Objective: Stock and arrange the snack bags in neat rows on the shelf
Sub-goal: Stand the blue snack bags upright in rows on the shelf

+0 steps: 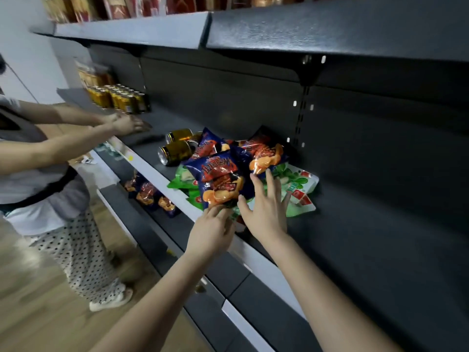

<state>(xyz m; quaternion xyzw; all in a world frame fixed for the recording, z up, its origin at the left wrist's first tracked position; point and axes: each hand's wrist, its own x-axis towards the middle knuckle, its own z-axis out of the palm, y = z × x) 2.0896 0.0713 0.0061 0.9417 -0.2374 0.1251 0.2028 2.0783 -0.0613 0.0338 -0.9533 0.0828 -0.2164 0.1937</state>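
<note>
White price rail (256, 252) edges the dark metal shelf (368, 224) nearest us, and we reach over it with both hands. Our left hand (210, 232) has its fingers (218, 212) curled round the bottom seam of the glossy blue crinkled snack bag (218, 179) that tops the heap. Our right hand (265, 212) is just beside it, fingers spread and straight over the green-and-white plastic snack bags (299, 184) underneath.

Nothing stands in a row yet, so we judge sorting is only beginning. We should lift the blue bag by that seam while the flat right hand steadies the green ones, then stand it upright against the back panel, label outward. Its slick film will likely slip, so a firm pinch helps.

Behind the heap lie more blue bags (264, 153) and gold metal cans (177, 151) on their sides; these may roll if nudged. Farther left, another person's hands (129, 123) work on the same shelf.
</note>
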